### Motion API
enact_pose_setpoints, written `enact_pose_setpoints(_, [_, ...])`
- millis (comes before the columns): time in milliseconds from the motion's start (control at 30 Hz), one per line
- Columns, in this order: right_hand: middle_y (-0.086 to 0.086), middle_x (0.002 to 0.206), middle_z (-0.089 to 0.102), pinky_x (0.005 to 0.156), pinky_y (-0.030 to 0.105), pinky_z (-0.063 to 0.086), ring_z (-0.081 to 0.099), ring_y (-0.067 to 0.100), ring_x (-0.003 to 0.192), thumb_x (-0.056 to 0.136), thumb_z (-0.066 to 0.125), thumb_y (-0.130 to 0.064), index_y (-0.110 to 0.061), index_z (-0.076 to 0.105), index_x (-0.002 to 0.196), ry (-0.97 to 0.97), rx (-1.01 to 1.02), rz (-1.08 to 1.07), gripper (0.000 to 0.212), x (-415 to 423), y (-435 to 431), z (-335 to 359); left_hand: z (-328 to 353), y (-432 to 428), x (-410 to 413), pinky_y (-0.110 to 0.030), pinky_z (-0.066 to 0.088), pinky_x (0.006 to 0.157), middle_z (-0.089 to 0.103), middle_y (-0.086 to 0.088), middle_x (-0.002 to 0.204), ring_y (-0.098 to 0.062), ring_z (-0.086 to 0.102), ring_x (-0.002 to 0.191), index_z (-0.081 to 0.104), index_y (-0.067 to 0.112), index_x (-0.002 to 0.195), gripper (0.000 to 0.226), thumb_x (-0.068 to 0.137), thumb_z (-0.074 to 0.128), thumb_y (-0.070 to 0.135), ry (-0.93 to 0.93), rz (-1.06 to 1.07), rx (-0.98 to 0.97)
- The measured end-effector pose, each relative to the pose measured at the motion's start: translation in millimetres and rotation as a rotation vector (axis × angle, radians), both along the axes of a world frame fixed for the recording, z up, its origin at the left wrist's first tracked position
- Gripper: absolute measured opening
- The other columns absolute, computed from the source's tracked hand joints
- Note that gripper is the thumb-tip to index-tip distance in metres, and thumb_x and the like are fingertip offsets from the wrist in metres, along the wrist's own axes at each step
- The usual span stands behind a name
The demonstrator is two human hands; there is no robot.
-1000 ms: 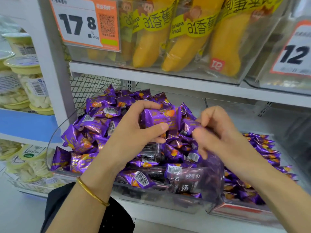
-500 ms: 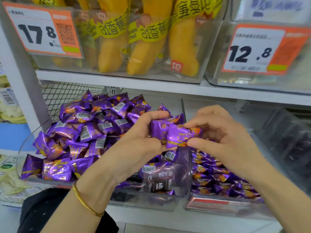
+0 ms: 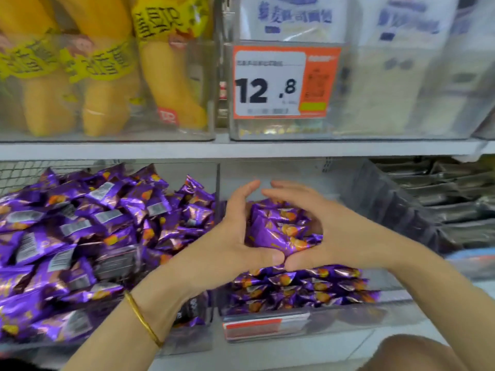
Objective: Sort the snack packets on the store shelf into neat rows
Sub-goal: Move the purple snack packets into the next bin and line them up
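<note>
1. Reference landmark: the 12.8 price tag on the upper shelf. All positions below are given relative to it.
2. Change of position: one second ago both hands worked over the loose heap, which lies below and well left of the price tag. Half a second ago they held packets at the clear wall between the two bins. They are now directly below the price tag, over the ordered rows.
3. Change of grip: the earlier fingertip pinches have given way to a two-handed cup.
4. Left hand: partly closed, with the palm against the left flank of the packet bundle, the fingers arched round its far side and the thumb along its near edge.
5. Right hand: partly closed, wrapping the right flank. Its thumb tip touches the left thumb tip, and the fingertips nearly meet at the far side.
6. Packet bundle: several purple packets pressed together directly below the price tag. Whether it rests on the ordered rows or hangs just above them cannot be determined.
7. Task status (judgement): this batch is nearly transferred, and lowering and squaring remain. The loose heap is large, so much sorting is left.
8. View difference: the 17.8 tag has left the view. Dark packets now appear below and right of the price tag.
</note>
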State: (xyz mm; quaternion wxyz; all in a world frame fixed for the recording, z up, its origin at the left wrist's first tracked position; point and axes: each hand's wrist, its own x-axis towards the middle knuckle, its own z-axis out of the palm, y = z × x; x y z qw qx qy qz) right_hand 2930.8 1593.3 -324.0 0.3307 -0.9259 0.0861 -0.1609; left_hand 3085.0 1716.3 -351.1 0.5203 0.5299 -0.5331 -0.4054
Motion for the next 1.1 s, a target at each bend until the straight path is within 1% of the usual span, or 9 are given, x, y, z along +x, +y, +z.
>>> enact_pose_setpoints(67, [-0.033,0.135,0.029,0.108,0.018,0.031,0.03,-0.008,0.132,0.049,0.08,-0.052,-0.055,0.032,0.134,0.04,0.021,-0.04,0.097,-14,-14,-2,0,-17,-13,-0.035,0.043,0.103,0.046,0.005,0.135,-0.006,0.055,0.117,0.017,0.039,0.132,0.105,0.048,0.079,0.03,-0.016,-0.001,0.059])
enact_pose_setpoints(167, [-0.016,0.126,0.036,0.103,0.007,0.027,0.032,-0.011,0.122,0.052,0.088,-0.038,-0.035,0.037,0.135,0.151,-0.043,-0.099,0.098,-35,-32,3,1,-42,-32,-0.026,0.047,0.097,0.051,0.008,0.126,0.001,0.056,0.111,0.027,0.029,0.127,0.094,0.05,0.081,0.03,-0.164,-0.006,0.098])
enact_pose_setpoints(267, [-0.003,0.116,0.043,0.095,0.004,0.03,0.034,-0.004,0.113,0.055,0.09,-0.02,-0.02,0.048,0.127,0.213,-0.081,-0.121,0.083,-48,-47,9,0,-70,-46,-0.03,0.048,0.096,0.049,0.008,0.122,-0.004,0.057,0.108,0.031,0.034,0.12,0.086,0.048,0.079,0.036,-0.25,-0.007,0.122])
enact_pose_setpoints(367, [-0.001,0.121,0.039,0.096,0.005,0.03,0.036,0.003,0.115,0.057,0.089,-0.016,-0.015,0.043,0.13,0.267,-0.095,-0.178,0.086,-56,-66,8,-5,-97,-54,-0.037,0.046,0.098,0.05,0.006,0.12,-0.012,0.057,0.111,0.033,0.035,0.111,0.083,0.042,0.08,0.037,-0.24,0.002,0.123])
enact_pose_setpoints(500, [-0.004,0.123,0.04,0.099,0.007,0.03,0.038,0.005,0.117,0.057,0.089,-0.02,-0.017,0.04,0.135,0.284,-0.045,-0.23,0.092,-60,-88,1,-12,-126,-60,-0.037,0.046,0.098,0.053,0.003,0.114,-0.015,0.057,0.11,0.038,0.021,0.117,0.081,0.049,0.081,0.018,-0.155,0.032,0.129])
enact_pose_setpoints(600, [-0.004,0.115,0.048,0.09,0.01,0.037,0.043,0.006,0.108,0.058,0.088,-0.018,-0.02,0.052,0.123,0.253,-0.046,-0.275,0.074,-60,-101,-4,-15,-141,-62,-0.033,0.049,0.095,0.055,-0.003,0.117,-0.016,0.058,0.107,0.041,0.015,0.121,0.076,0.06,0.084,0.003,-0.126,0.033,0.142])
enact_pose_setpoints(800, [0.0,0.107,0.05,0.08,0.019,0.044,0.047,0.01,0.098,0.058,0.084,-0.015,-0.017,0.055,0.115,0.287,-0.139,-0.355,0.064,-57,-124,-7,-25,-169,-67,-0.024,0.051,0.085,0.053,0.003,0.108,-0.01,0.059,0.099,0.04,0.017,0.117,0.067,0.066,0.081,0.004,-0.149,0.061,0.122])
enact_pose_setpoints(933, [0.003,0.107,0.048,0.081,0.03,0.049,0.051,0.016,0.098,0.056,0.082,-0.015,-0.021,0.051,0.112,0.34,-0.162,-0.402,0.065,-55,-139,-13,-28,-180,-69,-0.028,0.05,0.09,0.052,0.003,0.111,-0.013,0.057,0.103,0.04,0.018,0.117,0.066,0.067,0.082,0.012,-0.244,0.08,0.105])
enact_pose_setpoints(1100, [0.003,0.105,0.044,0.082,0.031,0.049,0.05,0.019,0.098,0.052,0.078,-0.02,-0.023,0.047,0.108,0.413,-0.185,-0.427,0.063,-52,-151,-17,-30,-184,-67,-0.032,0.05,0.094,0.054,0.006,0.109,-0.015,0.057,0.107,0.046,0.025,0.109,0.054,0.07,0.079,0.007,-0.253,0.036,0.083])
